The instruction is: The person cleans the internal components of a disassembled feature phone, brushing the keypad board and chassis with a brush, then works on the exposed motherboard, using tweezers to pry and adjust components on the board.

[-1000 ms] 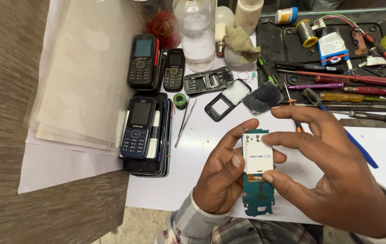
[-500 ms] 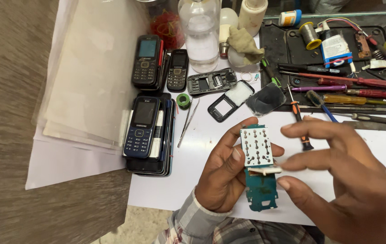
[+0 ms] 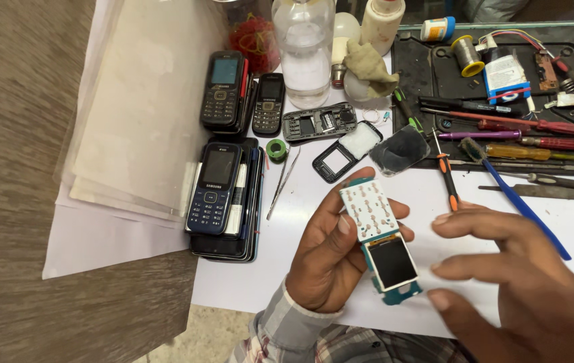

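At lower centre of the frame the left hand (image 3: 327, 259) grips a bare phone circuit board (image 3: 381, 243), fingers curled behind it and thumb pinching its edge. Since a second ago the board has been turned: the white keypad sheet now points up-left and the small dark display faces the camera, so that side is now open to inspection. The right hand (image 3: 522, 282) has come off the board and hovers just beside it, fingers spread and empty. An orange-handled screwdriver (image 3: 447, 176) lies nearby on the bench (image 3: 246, 282). At upper right, on a black tray, sits a small blue-and-white rectangular pack (image 3: 506, 72).
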Motion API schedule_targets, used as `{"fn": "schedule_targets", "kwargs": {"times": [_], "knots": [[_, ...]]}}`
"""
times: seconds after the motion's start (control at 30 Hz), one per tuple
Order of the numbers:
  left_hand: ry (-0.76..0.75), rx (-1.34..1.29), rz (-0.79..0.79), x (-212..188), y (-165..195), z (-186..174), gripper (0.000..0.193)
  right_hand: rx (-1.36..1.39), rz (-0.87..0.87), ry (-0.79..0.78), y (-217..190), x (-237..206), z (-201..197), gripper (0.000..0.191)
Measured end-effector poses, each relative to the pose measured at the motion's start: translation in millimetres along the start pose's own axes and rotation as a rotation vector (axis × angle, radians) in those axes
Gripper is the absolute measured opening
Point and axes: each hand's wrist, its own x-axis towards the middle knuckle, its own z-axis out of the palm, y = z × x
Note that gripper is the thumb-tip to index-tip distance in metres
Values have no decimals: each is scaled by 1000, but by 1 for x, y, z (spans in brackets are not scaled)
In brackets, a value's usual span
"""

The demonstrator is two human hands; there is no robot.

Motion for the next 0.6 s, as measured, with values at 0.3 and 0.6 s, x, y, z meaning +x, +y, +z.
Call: {"fn": "schedule_targets", "kwargs": {"times": [0.3,0.6], "knots": [[38,180,136,-2,9,6,72,433,706,50,56,-22,-9,39],[103,365,206,-11,7,8,64,812,815,2,61,-23,0,38]]}}
